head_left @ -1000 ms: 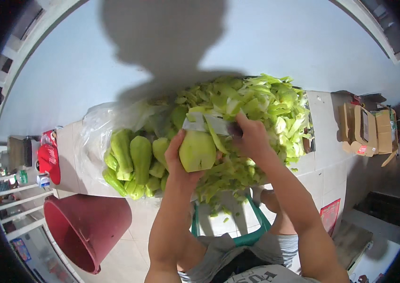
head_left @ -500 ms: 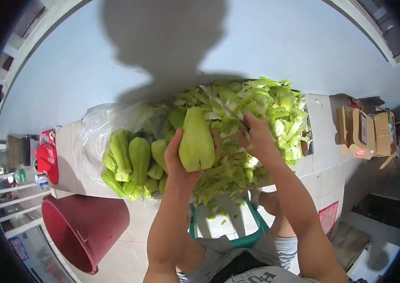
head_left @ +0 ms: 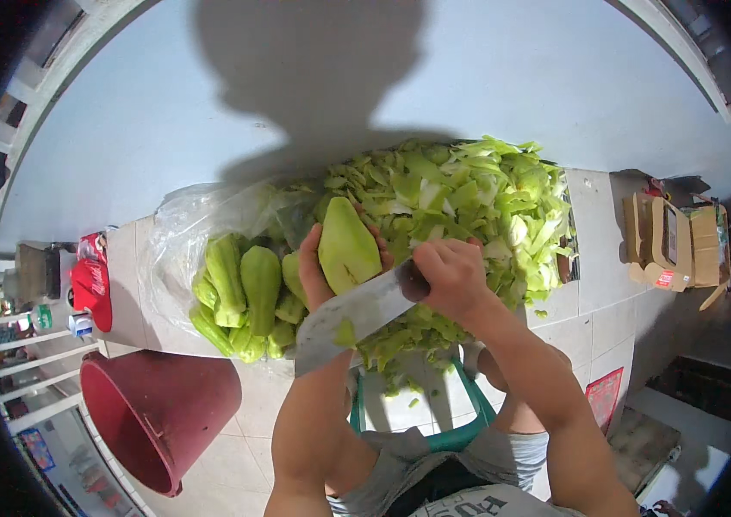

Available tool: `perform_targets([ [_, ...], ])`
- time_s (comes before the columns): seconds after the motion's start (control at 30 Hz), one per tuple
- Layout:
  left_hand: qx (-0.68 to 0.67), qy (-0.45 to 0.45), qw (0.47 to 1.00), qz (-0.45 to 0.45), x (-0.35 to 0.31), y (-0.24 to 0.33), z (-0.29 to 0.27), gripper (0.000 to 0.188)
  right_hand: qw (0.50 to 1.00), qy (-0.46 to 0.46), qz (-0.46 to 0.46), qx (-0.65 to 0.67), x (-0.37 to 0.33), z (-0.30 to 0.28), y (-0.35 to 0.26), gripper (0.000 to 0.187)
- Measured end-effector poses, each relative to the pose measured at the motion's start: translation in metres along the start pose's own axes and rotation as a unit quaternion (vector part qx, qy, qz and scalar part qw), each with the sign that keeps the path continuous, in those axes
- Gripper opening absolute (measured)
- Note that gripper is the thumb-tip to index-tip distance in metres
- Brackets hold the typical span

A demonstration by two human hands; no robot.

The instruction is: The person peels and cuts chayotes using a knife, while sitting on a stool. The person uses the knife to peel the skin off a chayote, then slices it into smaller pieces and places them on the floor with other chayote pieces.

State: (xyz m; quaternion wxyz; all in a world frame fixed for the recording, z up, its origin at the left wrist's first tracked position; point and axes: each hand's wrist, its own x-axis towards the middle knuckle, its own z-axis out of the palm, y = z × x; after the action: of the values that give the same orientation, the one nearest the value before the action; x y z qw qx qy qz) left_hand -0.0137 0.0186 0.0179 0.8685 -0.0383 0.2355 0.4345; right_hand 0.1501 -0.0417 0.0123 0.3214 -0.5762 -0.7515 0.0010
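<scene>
My left hand [head_left: 317, 277] is wrapped round a pale, peeled green papaya [head_left: 346, 246], its narrow end pointing away from me. My right hand [head_left: 451, 274] is closed on the dark handle of a broad-bladed knife [head_left: 357, 317]. The blade reaches leftward across the papaya's near end and over my left wrist. A scrap of green peel [head_left: 345, 333] clings to the blade. Behind and to the right lies a big heap of green peelings [head_left: 503, 207]. Several peeled papayas [head_left: 261, 280] are piled to the left, next to clear plastic [head_left: 180, 233].
A dark red bucket [head_left: 184, 422] lies tipped at lower left. A green stool frame [head_left: 469, 431] is between my legs. Open cardboard boxes [head_left: 680, 241] stand at the right, a red cap [head_left: 90, 284] at the left. A pale wall [head_left: 503, 77] rises behind the heap.
The knife has swung from over the peel heap, pointing away, round to the near side of the papaya. My right hand moved nearer and left. The papaya has tilted in my left hand.
</scene>
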Motion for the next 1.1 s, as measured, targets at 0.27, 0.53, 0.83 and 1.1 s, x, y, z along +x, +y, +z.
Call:
perform_targets([
  [0.27,0.044,-0.061,0.997,-0.002,0.002,-0.007,-0.006,0.056,1.0,0.003,0.015,0.005,0.005,-0.007,-0.004,0.024],
  [0.53,-0.006,-0.02,1.0,0.02,0.002,0.0,-0.003,0.055,0.989,-0.088,0.12,0.017,-0.002,-0.001,0.014,0.028],
  [0.83,0.039,-0.133,0.99,-0.002,-0.006,0.002,-0.005,0.056,0.972,-0.157,0.171,0.029,-0.001,0.0,0.023,0.032],
  [1.1,0.062,-0.041,0.997,-0.027,-0.009,-0.01,-0.009,0.058,0.984,-0.1,0.137,0.055,0.004,-0.005,0.002,0.031],
])
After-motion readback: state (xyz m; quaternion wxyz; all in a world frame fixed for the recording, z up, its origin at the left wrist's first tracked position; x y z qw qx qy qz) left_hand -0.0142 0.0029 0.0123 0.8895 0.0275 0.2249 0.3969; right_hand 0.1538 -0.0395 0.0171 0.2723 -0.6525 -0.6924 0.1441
